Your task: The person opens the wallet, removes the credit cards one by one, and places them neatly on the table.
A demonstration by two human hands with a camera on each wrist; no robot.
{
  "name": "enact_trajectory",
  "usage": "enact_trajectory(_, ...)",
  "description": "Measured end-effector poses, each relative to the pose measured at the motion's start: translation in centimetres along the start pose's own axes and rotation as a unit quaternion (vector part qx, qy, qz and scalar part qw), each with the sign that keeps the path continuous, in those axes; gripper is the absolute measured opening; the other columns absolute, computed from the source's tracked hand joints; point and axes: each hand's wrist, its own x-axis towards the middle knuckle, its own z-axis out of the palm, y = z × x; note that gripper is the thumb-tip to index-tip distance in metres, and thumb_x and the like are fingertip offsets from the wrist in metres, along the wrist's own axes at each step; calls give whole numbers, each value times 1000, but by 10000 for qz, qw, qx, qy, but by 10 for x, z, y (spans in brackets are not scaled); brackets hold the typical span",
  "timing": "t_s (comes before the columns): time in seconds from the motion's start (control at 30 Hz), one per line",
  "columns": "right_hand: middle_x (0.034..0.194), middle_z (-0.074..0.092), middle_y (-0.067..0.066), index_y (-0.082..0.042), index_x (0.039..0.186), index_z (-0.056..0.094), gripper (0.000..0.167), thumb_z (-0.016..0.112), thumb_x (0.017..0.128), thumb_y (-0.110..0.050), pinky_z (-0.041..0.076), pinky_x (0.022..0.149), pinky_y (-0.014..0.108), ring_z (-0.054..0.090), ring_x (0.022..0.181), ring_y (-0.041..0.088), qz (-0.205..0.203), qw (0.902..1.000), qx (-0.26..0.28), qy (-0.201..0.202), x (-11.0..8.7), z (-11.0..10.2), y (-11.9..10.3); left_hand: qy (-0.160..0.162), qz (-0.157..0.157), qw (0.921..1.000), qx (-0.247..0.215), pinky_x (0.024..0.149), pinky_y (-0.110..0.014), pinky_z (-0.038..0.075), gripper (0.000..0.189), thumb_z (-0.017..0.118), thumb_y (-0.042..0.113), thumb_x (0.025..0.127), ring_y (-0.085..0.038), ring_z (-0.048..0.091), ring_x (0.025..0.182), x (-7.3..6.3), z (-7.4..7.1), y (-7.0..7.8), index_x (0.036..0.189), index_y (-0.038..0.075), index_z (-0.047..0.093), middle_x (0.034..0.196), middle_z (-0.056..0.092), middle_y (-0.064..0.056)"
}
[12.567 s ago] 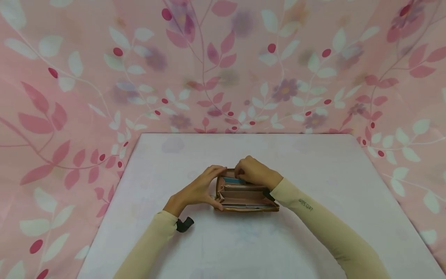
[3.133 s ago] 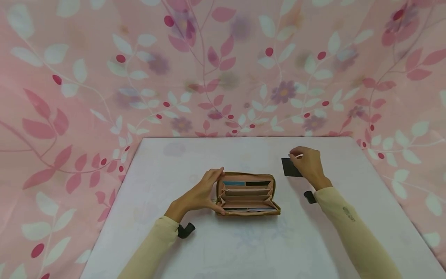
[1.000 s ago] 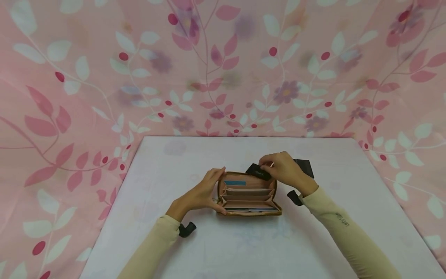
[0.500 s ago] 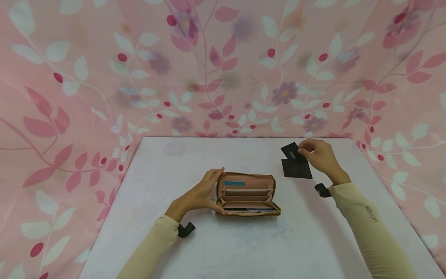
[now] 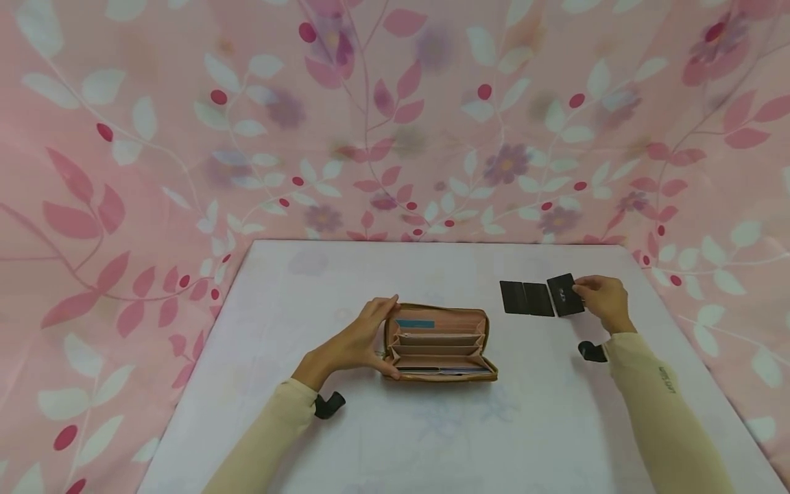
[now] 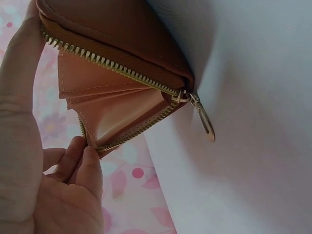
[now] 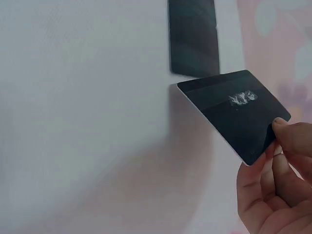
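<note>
A brown zip-around wallet (image 5: 449,378) stands unzipped on the table, its pleated pockets facing up. My left hand (image 5: 348,343) grips its left end, fingertips on the far edge and thumb on the near edge. The left wrist view shows the brass zip and a hanging zip pull (image 6: 204,119). A blue card (image 5: 415,324) sits in a slot of the far wall, and more cards line the near side. Between thumb and fingers, my right hand (image 5: 606,302) pinches a black card (image 5: 563,295) with a pale mark, tilted close over the table in the right wrist view.
Left of the pinched card, two black cards, one (image 5: 512,297) beside the other (image 5: 539,300), lie flat on the white table (image 5: 395,439). A pink floral cloth (image 5: 395,137) rises behind and on both sides. Black wrist mounts (image 5: 330,406) stick out at both sleeves.
My right hand has drawn the black card from the wallet's far slot and carried it right, past the two lying cards. The left hand keeps its grip on the wallet.
</note>
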Motion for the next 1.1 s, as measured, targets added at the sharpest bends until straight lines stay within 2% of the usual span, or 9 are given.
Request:
enact_trajectory(0.13, 113, 64, 26, 8, 116, 66, 35, 64, 94, -20, 47, 60, 22, 58, 78, 13, 530, 9985, 124, -111, 2, 2, 18, -8, 17, 10000, 41, 108, -40, 35, 136, 82, 63, 60, -18, 29, 134, 1, 0, -1, 157, 10, 3, 146, 30, -8)
enact_trajectory(0.3, 120, 61, 28, 7, 115, 68, 37, 67, 92, -22, 43, 69, 28, 54, 102, 31, 870, 9961, 97, -70, 5, 8, 28, -30, -1, 10000, 49, 109, -39, 34, 136, 82, 64, 60, -18, 28, 135, 1, 0, -1, 157, 10, 3, 146, 30, -8)
enact_trajectory(0.47, 116, 63, 29, 8, 112, 69, 37, 68, 91, -23, 44, 73, 35, 54, 108, 38, 769, 9968, 64, 188, 8, 14, 30, -7, 33, 10000, 39, 109, -40, 34, 137, 84, 61, 60, -19, 28, 134, 2, -1, 0, 157, 9, 4, 146, 30, -9)
enact_trajectory(0.7, 118, 61, 30, 8, 111, 70, 41, 72, 89, -27, 39, 93, 51, 50, 117, 42, 811, 9965, 133, 179, 8, 19, 31, -26, 8, 10000, 37, 108, -41, 34, 136, 83, 62, 60, -20, 29, 134, 3, -1, 1, 157, 9, 4, 146, 30, -10)
enact_trajectory(1.03, 110, 66, 28, 7, 111, 70, 44, 74, 88, -30, 41, 93, 51, 54, 110, 39, 660, 9969, 201, 365, 4, 27, 37, -32, 20, 9999, 129, 108, -40, 35, 137, 83, 62, 60, -20, 30, 133, 3, -1, 1, 157, 9, 3, 145, 31, -10)
enact_trajectory(1.1, 106, 67, 28, 7, 108, 70, 42, 75, 88, -30, 37, 96, 53, 54, 108, 40, 489, 9980, 60, 405, 4, 27, 37, -21, 26, 9999, 120, 108, -41, 35, 137, 83, 62, 60, -21, 30, 133, 3, -1, 2, 157, 9, 3, 145, 31, -10)
